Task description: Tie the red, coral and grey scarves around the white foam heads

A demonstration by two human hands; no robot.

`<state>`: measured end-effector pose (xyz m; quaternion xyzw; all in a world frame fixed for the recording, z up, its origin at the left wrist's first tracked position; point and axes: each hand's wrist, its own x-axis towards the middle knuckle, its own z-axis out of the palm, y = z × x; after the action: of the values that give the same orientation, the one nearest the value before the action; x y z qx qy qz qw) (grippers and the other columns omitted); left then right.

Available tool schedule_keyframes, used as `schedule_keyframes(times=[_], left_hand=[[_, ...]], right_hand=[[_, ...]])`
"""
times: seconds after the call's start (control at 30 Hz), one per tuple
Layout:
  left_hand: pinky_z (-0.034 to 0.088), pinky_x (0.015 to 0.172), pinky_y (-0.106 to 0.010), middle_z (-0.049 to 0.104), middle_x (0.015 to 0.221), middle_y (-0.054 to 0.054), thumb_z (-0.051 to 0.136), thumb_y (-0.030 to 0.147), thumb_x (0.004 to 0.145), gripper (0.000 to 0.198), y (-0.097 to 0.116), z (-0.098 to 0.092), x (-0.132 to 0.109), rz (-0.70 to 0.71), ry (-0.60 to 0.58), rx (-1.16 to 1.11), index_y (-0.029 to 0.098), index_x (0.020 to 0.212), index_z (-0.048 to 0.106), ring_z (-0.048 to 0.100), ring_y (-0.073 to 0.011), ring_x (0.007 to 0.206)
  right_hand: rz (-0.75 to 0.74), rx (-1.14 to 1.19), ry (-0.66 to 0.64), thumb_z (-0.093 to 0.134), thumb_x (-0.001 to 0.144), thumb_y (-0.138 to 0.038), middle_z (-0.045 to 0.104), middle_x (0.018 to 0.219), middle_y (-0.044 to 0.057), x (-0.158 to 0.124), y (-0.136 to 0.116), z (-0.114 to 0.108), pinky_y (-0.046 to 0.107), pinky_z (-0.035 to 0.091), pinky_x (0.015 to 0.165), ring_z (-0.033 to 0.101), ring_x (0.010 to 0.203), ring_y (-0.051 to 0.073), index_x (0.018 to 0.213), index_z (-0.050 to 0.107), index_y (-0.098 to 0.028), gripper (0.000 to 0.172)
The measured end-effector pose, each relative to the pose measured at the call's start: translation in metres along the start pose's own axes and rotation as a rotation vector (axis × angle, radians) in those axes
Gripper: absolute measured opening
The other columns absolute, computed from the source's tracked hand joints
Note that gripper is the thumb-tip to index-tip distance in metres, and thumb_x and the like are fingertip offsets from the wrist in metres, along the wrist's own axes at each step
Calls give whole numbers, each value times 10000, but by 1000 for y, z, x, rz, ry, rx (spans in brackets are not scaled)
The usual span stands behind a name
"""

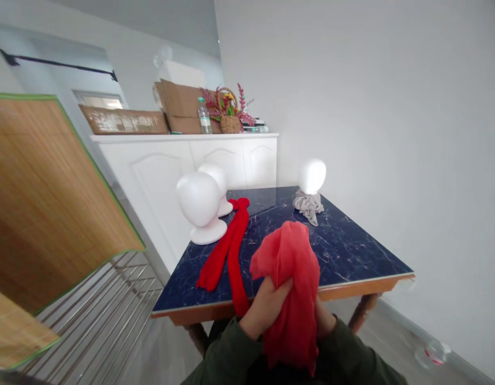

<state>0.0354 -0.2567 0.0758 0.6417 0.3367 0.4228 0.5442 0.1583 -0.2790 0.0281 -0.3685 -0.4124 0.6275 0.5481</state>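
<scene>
A light red sheer scarf (289, 278) is draped over something rounded at the near edge of the dark blue marble-patterned table (351, 246). My left hand (265, 307) is closed on the scarf's left side. My right hand (324, 321) is mostly hidden behind the cloth and seems to grip its right side. A darker red scarf (229, 248) lies stretched along the table's left part, its end hanging over the near edge. Three white foam heads stand on the table: a large one (199, 206), one behind it (217, 179), and one far right (311, 177) with a grey scarf (309, 206) around its base.
A white cabinet (183, 160) behind the table carries cardboard boxes (183, 107), a water bottle (204, 116) and a flower basket (230, 112). A bamboo mat (46, 198) on a metal rack (106, 305) stands at left. A white wall is at right.
</scene>
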Motion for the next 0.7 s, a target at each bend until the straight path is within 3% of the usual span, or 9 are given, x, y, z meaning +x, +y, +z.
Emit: schedule_keyframes(times=[0.1,0.17,0.27,0.33,0.4,0.43,0.5,0.57,0.7], left_hand=[[432,765,-292,637,878,-47,509,258,721,209,-5,-15,0,-7,-242,179,167,874,620,568,-198,843],[446,663,-282,640,785,-33,544,264,685,192,-9,-38,5,-9,-275,318,180,835,630,577,-190,729],[442,669,-298,630,795,-42,549,334,675,274,-21,-97,22,-20,-7,465,186,898,609,574,-197,729],[421,774,-331,612,895,-72,548,389,668,365,-33,-147,38,-26,295,537,165,955,573,568,-215,821],[402,824,-381,551,1048,-128,560,445,631,588,-46,-198,57,-54,634,663,117,1110,464,530,-262,946],[377,859,-405,491,1140,-165,567,469,609,693,-52,-221,67,-61,737,778,87,1164,407,488,-291,1017],[296,945,-420,379,1242,-225,573,506,583,833,-61,-255,89,-80,830,924,25,1216,324,362,-328,1147],[267,970,-413,343,1266,-243,595,510,557,894,-66,-274,109,-78,823,958,4,1227,288,313,-333,1182],[332,924,-394,468,1194,-153,650,452,514,807,-69,-279,144,10,762,882,114,1184,352,398,-296,1129]], right_hand=[[64,-6,-99,643,631,-489,547,1069,48,-7,31,-9,382,326,940,423,1082,251,917,612,-227,388],[48,-26,-69,670,641,-411,543,1079,53,-2,30,-18,390,321,943,450,1055,253,974,591,-224,390],[-10,41,104,639,662,-438,570,1034,64,15,11,-43,405,377,895,502,987,268,967,589,-225,375],[-90,54,228,606,674,-476,566,1040,71,30,-1,-65,404,400,876,506,979,275,952,589,-224,376],[-154,17,327,607,682,-462,547,1073,69,44,-6,-86,398,365,917,482,1012,273,968,574,-214,380],[-171,-19,356,613,685,-446,540,1085,69,50,-7,-95,401,335,943,468,1029,273,984,562,-203,389],[-182,-138,364,613,700,-417,534,1089,80,60,-6,-105,419,289,969,453,1044,277,1011,539,-168,405],[-191,-297,348,594,718,-418,537,1079,100,67,-4,-109,435,278,969,458,1034,286,1008,536,-136,408],[-199,-446,327,572,729,-440,552,1048,114,69,0,-111,438,288,954,470,1014,300,983,559,-117,410]])
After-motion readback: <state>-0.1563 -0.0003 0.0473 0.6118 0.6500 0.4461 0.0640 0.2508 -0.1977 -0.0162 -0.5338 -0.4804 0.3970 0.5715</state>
